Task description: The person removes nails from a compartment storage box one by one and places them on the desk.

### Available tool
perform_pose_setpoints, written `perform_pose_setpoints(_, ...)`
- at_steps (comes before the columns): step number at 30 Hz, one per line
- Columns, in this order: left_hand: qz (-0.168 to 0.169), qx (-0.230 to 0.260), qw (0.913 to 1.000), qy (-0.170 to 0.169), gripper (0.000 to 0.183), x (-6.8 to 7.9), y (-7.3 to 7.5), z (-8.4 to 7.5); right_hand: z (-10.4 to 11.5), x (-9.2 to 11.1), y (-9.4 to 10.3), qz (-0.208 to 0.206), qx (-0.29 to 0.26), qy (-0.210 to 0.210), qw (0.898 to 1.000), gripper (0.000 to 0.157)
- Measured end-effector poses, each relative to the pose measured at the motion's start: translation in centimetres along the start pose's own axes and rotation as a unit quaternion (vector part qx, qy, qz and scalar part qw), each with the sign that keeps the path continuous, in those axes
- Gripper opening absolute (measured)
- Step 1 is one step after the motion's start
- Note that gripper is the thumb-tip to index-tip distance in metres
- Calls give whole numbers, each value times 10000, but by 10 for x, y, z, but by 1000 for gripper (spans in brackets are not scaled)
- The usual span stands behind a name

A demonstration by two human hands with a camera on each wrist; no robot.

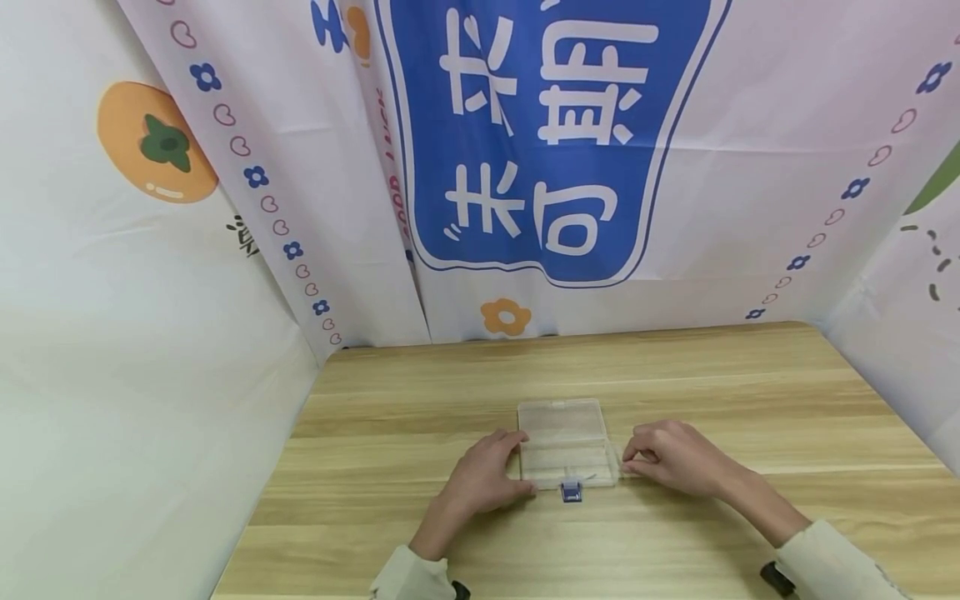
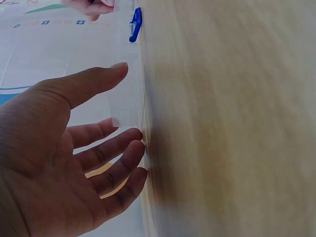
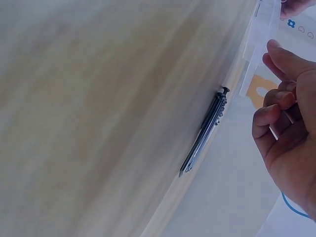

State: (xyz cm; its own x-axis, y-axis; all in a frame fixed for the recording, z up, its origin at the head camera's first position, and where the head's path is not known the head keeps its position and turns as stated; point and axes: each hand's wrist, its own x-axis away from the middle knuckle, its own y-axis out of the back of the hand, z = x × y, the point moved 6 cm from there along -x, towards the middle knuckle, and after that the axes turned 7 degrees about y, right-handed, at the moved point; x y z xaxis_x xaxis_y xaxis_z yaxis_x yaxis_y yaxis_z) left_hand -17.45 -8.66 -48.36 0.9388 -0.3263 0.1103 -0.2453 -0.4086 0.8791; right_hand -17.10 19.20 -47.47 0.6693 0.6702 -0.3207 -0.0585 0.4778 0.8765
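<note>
A clear plastic box (image 1: 566, 454) with a blue latch (image 1: 572, 491) at its front lies flat on the wooden table. At its near left corner is my left hand (image 1: 486, 473): the thumb lies along the front edge, a fingertip touches the left side, and the other fingers spread loosely in the left wrist view. On the other side, my right hand (image 1: 671, 457) pinches a thin clear piece between thumb and forefinger; its outline is faint. Several dark nails or screws (image 3: 205, 131) lie together on the table in the right wrist view.
The wooden table (image 1: 420, 383) extends around the box on all sides. A printed cloth (image 1: 352, 167) hangs behind its far edge, and more white cloth hangs at the left (image 1: 150, 333) and right sides.
</note>
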Motion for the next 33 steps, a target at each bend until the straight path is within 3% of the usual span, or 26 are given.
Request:
perform_pose_setpoints(17, 26, 19, 10000, 18, 73, 1, 1, 1, 7, -11, -4, 71, -53, -68, 9999, 12)
perform_pose_setpoints(33, 9, -1, 10000, 10, 73, 1, 2, 0, 16, -28, -15, 332, -340, 48, 9989, 5)
